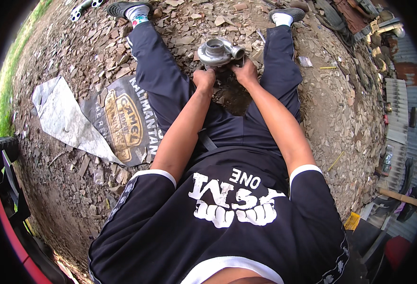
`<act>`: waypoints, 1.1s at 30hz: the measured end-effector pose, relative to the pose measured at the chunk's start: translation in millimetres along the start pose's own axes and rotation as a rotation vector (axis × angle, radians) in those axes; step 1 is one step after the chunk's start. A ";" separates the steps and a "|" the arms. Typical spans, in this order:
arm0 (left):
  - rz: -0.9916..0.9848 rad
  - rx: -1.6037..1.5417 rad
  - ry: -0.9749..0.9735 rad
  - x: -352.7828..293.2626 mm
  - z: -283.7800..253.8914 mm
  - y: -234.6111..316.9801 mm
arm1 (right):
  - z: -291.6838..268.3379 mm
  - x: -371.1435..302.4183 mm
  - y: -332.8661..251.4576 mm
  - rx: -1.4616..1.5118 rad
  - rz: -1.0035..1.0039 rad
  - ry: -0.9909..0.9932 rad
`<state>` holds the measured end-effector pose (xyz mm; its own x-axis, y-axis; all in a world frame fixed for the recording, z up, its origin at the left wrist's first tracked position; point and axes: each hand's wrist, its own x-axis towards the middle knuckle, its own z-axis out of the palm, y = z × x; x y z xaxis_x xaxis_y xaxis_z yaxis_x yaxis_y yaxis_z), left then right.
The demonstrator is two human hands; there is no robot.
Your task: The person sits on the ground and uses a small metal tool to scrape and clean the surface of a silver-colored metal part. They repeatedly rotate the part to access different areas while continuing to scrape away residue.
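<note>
A silver-grey metal turbocharger [216, 57] is held up between my outstretched legs, its round inlet facing upward and a side outlet pointing right. My left hand [204, 78] is closed at its lower left edge. Around its lower right side, below the outlet, my right hand [245, 73] is closed too. The fingertips of both hands are hidden under the housing, and its underside cannot be seen.
Broken stone and tile chips [99, 61] cover the ground. A dark printed banner [144, 120] with its pale side folded over [64, 116] lies left of my legs. Corrugated sheets [396, 109] and scrap line the right side. A red vehicle part [10, 222] stands at far left.
</note>
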<state>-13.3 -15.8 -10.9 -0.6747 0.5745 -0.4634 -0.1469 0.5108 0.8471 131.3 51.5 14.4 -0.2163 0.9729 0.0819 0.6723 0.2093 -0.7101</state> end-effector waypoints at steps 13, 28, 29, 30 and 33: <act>0.126 -0.226 0.054 1.8 2.1 2.2 | -0.5 -3.4 15.1 0.453 0.359 -0.049; 0.738 -0.032 0.080 -0.2 -8.5 26.4 | 12.0 -33.5 -7.7 0.571 0.488 0.081; 0.767 -0.055 0.059 -5.6 -2.9 31.0 | 41.4 -34.1 41.0 0.080 0.064 -0.014; 0.771 -0.046 0.076 -1.1 -7.1 25.9 | 45.5 -37.9 24.4 0.060 0.106 -0.027; 0.786 -0.042 0.090 0.7 -9.9 23.5 | 22.7 -41.1 -21.2 0.353 0.404 -0.037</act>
<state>-24.4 -9.8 11.2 -0.6478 0.7021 0.2958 0.3706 -0.0488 0.9275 109.8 4.8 10.2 -0.0186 0.9637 -0.2664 0.4296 -0.2329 -0.8725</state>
